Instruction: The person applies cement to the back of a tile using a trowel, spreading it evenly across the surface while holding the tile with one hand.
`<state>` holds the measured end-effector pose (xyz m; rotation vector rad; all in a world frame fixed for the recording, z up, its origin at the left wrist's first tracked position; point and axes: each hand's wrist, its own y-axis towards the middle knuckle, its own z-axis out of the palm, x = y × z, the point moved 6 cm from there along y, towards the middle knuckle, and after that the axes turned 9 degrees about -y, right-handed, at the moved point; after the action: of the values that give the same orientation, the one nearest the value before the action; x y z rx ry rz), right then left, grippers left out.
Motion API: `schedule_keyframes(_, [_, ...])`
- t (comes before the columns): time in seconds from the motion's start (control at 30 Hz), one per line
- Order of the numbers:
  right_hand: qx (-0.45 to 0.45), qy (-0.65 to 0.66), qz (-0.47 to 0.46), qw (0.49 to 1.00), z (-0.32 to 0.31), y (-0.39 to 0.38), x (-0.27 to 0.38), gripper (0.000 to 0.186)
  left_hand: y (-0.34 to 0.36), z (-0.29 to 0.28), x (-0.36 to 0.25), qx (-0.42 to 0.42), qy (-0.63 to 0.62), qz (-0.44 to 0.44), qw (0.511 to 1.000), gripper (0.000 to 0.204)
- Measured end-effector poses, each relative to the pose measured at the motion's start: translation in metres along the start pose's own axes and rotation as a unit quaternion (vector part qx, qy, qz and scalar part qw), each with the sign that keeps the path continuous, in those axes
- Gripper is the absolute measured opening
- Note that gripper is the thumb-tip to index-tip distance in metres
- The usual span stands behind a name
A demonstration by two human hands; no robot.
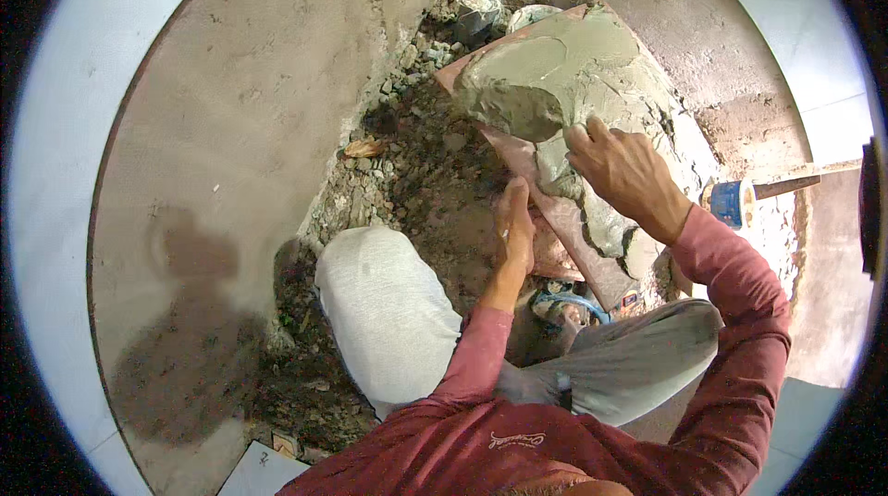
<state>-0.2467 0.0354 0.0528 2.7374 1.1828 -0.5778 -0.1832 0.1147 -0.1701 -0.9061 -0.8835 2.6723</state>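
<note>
A pale pink board [589, 275] lies tilted in front of me, its top heaped with wet grey-green mortar [583, 56]. My right hand [615, 167], fingers curled, is at the mortar near the middle of the board; what it holds, if anything, is hidden. My left hand [516, 223] grips the board's near left edge, with some fingers out of sight. A blue cylindrical item [731, 203] with a wooden bar beside it sits just right of the board.
Rubble and soil [425, 163] fill the corner between bare rendered walls [231, 80]. A dark container [476, 22] stands at the back. My bent legs [379, 311] are below the board, beside a blue hose-like loop [592, 309]. A white tile piece [254, 473] lies at lower left.
</note>
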Motion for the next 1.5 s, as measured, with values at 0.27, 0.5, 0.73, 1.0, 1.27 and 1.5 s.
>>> schedule_keyframes(0.27, [0.094,0.193,0.016,0.977,0.047,0.030,-0.106,0.031,-0.015,0.018,-0.012,0.038,-0.006,-0.022,0.999,0.068])
schedule_keyframes(0.5, [0.375,0.309,0.163,0.859,0.041,0.089,-0.128,0.033,-0.005,0.012,-0.009,0.080,-0.050,-0.025,0.995,0.080])
schedule_keyframes(0.73, [0.458,0.221,0.144,0.849,0.060,0.046,-0.133,0.018,-0.008,0.020,-0.019,0.064,-0.041,-0.013,0.997,0.102])
schedule_keyframes(1.0, [0.453,0.281,0.088,0.842,0.078,-0.041,-0.125,0.024,-0.001,0.013,-0.017,0.075,-0.069,0.000,0.995,0.107])
schedule_keyframes(1.27, [0.330,0.293,0.154,0.884,0.049,0.015,-0.157,0.012,0.000,0.018,-0.009,0.034,-0.044,0.028,0.998,0.107])
schedule_keyframes(1.5, [0.381,0.183,0.093,0.901,0.062,0.068,-0.123,0.013,0.005,0.009,-0.008,0.049,-0.060,0.034,0.996,0.110])
